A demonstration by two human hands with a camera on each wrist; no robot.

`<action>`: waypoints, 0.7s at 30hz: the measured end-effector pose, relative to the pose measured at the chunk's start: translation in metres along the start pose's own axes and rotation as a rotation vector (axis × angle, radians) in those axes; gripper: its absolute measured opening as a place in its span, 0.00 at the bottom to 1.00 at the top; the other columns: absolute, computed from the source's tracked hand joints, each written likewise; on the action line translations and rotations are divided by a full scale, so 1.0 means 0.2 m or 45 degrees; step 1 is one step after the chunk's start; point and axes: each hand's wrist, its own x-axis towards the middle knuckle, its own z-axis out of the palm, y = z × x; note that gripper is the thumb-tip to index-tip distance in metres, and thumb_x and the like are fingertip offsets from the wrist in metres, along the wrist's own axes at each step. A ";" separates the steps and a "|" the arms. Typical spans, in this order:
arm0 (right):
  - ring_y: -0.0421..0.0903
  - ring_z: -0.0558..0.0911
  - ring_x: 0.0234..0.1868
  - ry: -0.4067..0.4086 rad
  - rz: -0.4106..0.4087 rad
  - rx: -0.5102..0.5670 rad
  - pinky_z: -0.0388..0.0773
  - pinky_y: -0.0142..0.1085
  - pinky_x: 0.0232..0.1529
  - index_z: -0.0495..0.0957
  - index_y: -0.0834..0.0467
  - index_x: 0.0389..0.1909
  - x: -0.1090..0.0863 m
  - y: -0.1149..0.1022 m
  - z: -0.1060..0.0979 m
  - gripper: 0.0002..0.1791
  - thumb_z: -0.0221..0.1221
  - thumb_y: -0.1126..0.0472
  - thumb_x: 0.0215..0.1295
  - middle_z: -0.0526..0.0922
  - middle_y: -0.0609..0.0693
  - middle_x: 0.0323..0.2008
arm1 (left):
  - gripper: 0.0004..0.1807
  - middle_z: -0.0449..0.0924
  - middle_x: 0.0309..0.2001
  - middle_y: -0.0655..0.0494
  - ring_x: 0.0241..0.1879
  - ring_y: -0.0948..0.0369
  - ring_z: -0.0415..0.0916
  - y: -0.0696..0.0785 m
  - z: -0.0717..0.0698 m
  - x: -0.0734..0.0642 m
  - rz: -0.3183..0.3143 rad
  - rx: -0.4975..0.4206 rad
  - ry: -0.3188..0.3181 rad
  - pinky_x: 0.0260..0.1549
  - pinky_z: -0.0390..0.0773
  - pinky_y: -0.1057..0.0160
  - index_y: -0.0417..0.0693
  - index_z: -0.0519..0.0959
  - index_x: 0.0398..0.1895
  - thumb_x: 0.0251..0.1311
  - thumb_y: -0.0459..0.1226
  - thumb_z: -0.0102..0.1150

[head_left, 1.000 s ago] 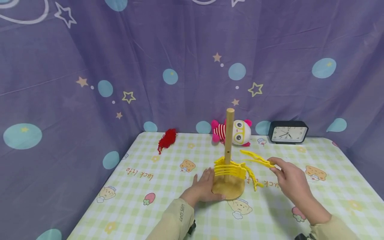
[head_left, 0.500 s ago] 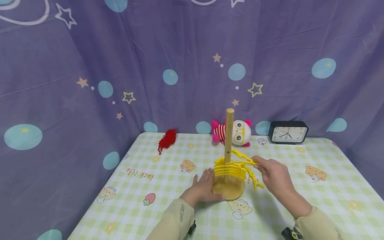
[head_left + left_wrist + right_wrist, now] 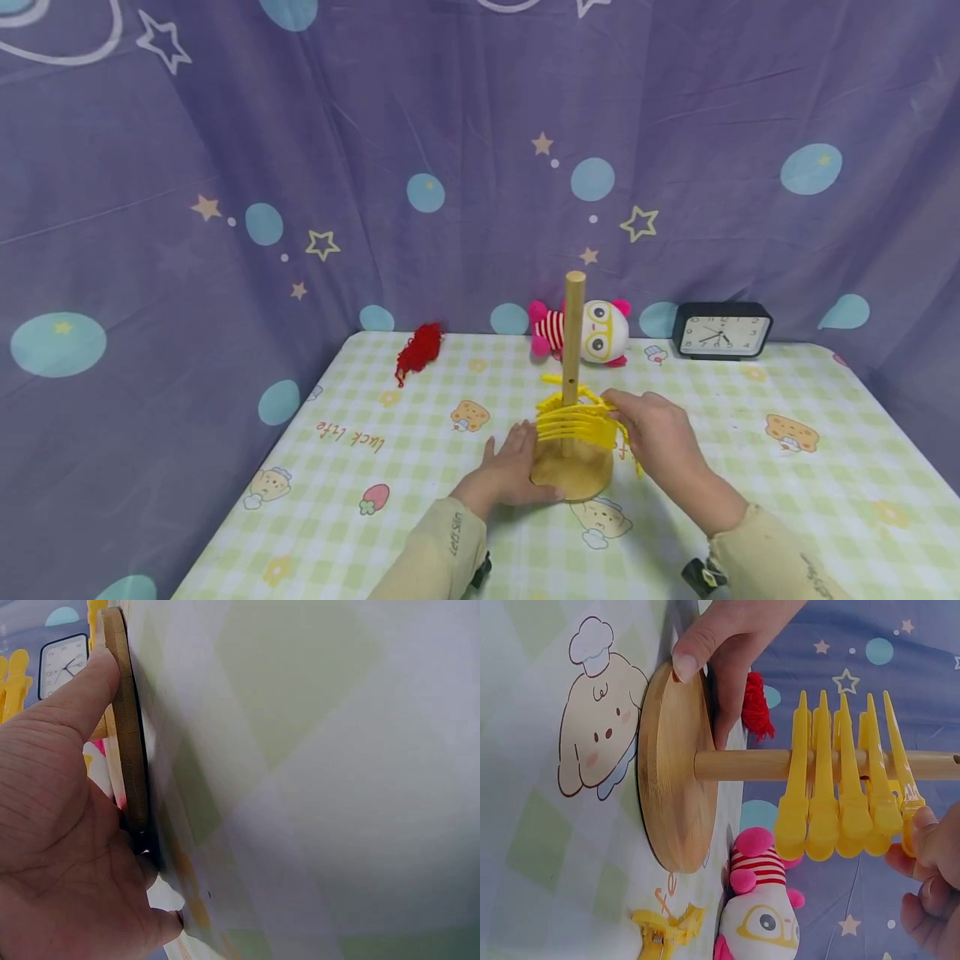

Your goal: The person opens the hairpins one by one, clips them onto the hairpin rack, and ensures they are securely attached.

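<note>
A wooden stand with a round base (image 3: 573,477) and an upright post (image 3: 573,333) stands on the table. My left hand (image 3: 510,475) holds the base's left edge, its thumb on the near rim. Several yellow hair clips (image 3: 821,802) sit stacked around the lower post, their long prongs on either side of it. My right hand (image 3: 663,433) pinches the handle end of the topmost hair clip (image 3: 895,742), whose prongs straddle the post. Another yellow clip (image 3: 664,930) lies on the table right of the base, mostly hidden in the head view.
A striped plush toy (image 3: 600,333) lies behind the post. The black alarm clock (image 3: 722,332) stands at the back right, and a red yarn bundle (image 3: 420,348) lies at the back left. A purple curtain (image 3: 450,125) hangs behind the checked tablecloth (image 3: 337,517).
My right hand has moved left with the hair clip, bringing its prongs from beside the post to around it, just above the others. The left hand has stayed on the base.
</note>
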 end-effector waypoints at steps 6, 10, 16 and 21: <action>0.41 0.64 0.21 -0.030 0.008 0.023 0.65 0.32 0.19 0.84 0.54 0.43 0.00 -0.01 0.00 0.15 0.69 0.68 0.54 0.86 0.47 0.31 | 0.60 0.40 0.78 0.49 0.77 0.55 0.37 0.01 -0.01 -0.01 -0.002 0.007 0.016 0.71 0.38 0.43 0.42 0.46 0.78 0.52 0.65 0.61; 0.42 0.66 0.24 -0.051 -0.005 0.046 0.66 0.32 0.21 0.83 0.54 0.44 0.00 0.00 0.00 0.17 0.70 0.69 0.53 0.86 0.47 0.36 | 0.60 0.38 0.78 0.51 0.77 0.56 0.36 0.01 0.00 0.00 -0.017 -0.001 0.007 0.72 0.37 0.44 0.44 0.45 0.78 0.52 0.66 0.61; 0.45 0.75 0.32 -0.112 0.003 0.072 0.76 0.39 0.29 0.80 0.57 0.55 -0.02 0.02 -0.03 0.24 0.70 0.62 0.56 0.85 0.49 0.43 | 0.60 0.38 0.79 0.51 0.77 0.56 0.36 0.01 0.00 0.00 -0.019 -0.010 0.010 0.72 0.36 0.44 0.46 0.44 0.78 0.53 0.66 0.61; 0.48 0.79 0.38 -0.151 0.127 0.140 0.78 0.45 0.36 0.77 0.58 0.60 -0.04 0.04 -0.06 0.25 0.65 0.56 0.63 0.84 0.53 0.44 | 0.60 0.39 0.78 0.50 0.77 0.56 0.36 0.01 0.00 -0.01 -0.002 -0.023 0.009 0.71 0.37 0.44 0.45 0.44 0.78 0.53 0.65 0.61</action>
